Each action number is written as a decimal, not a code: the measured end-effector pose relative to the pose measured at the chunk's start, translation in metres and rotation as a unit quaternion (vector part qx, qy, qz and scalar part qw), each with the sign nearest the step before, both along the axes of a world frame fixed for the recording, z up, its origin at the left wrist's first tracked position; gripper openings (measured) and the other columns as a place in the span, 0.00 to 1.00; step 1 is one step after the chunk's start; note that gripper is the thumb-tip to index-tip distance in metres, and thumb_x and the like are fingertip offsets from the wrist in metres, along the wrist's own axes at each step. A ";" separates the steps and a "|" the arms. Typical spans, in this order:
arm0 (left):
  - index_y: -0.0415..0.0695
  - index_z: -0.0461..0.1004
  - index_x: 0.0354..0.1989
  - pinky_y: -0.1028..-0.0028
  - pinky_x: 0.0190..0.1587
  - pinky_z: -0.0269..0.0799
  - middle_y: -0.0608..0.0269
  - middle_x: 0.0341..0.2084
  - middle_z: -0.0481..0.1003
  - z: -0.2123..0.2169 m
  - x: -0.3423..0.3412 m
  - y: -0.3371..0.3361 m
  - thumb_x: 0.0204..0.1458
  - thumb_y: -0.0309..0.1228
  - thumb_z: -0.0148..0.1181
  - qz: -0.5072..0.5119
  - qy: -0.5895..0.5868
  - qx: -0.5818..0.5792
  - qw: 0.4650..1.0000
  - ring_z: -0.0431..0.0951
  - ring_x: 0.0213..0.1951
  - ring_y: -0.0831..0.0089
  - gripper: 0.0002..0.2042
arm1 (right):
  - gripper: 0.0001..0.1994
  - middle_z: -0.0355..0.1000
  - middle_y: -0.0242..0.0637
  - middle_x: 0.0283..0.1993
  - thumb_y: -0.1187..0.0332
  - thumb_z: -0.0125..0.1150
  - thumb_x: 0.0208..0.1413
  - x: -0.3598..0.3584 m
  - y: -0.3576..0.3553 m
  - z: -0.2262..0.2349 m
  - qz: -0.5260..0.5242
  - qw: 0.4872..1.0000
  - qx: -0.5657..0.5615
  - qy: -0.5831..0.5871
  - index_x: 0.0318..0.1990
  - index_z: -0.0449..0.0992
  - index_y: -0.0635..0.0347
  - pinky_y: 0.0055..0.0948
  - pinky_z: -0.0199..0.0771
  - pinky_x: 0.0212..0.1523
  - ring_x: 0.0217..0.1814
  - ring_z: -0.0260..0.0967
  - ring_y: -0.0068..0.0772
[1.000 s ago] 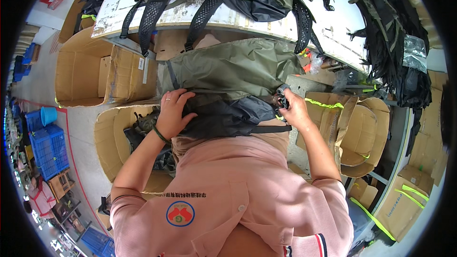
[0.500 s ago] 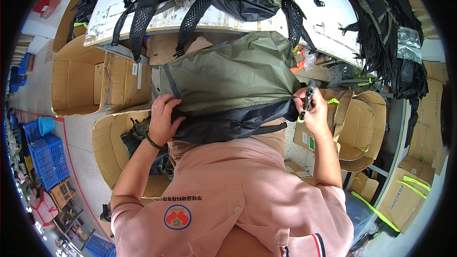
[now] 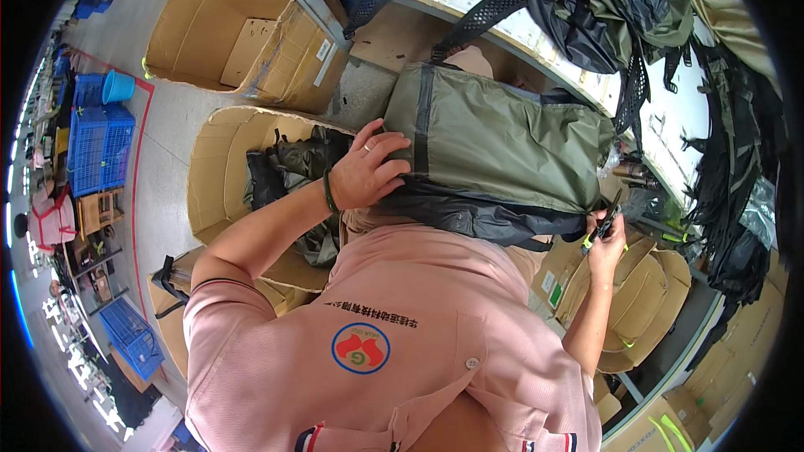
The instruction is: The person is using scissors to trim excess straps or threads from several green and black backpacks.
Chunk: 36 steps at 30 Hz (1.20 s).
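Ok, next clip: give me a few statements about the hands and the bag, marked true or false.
1. The left hand rests on the olive-green backpack. True.
2. The right hand is empty. False: it grips a small dark tool at the bag's lower corner.
3. The backpack lies inside the cardboard box. False: it is held up in front of the person; the box holds other dark-green items.
4. A blue bucket sits on blue crates. True.
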State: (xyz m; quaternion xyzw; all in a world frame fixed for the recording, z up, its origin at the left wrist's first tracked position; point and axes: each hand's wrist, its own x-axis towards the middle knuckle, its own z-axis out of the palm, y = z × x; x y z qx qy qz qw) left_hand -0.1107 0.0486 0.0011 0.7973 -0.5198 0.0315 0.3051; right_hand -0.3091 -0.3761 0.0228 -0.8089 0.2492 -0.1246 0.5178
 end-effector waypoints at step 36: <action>0.39 0.75 0.46 0.60 0.56 0.64 0.44 0.49 0.72 -0.020 0.000 0.132 0.52 0.40 0.46 -0.101 0.370 0.665 0.640 0.71 0.53 0.54 0.21 | 0.10 0.72 0.32 0.28 0.77 0.66 0.46 0.041 0.003 0.028 -0.002 0.991 -0.123 0.043 0.34 0.70 0.63 0.23 0.69 0.33 0.29 0.66 0.18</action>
